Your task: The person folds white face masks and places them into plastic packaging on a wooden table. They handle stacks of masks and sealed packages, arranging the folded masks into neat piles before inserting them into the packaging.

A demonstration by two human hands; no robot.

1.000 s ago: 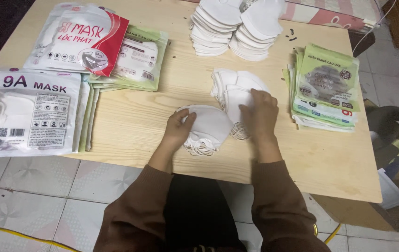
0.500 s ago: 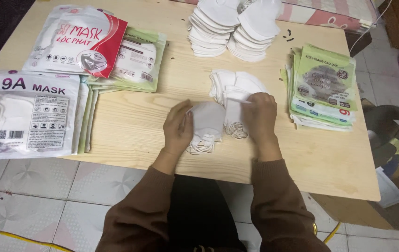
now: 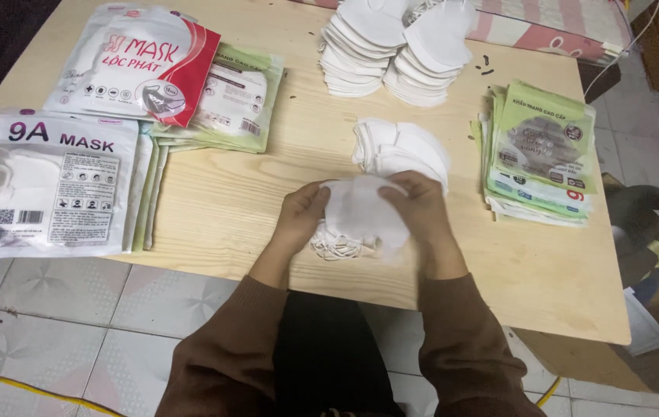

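White folded masks sat at frame centre on the tabletop, pinched between both hands: left hand on the left edge, right hand on the right, equally near, long axis crosswise.

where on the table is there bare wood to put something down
Bare wood lies between the grey-white packets and the left hand, and along the near right edge below the green packets. The far side is crowded with white mask stacks; the hands hold masks at centre.
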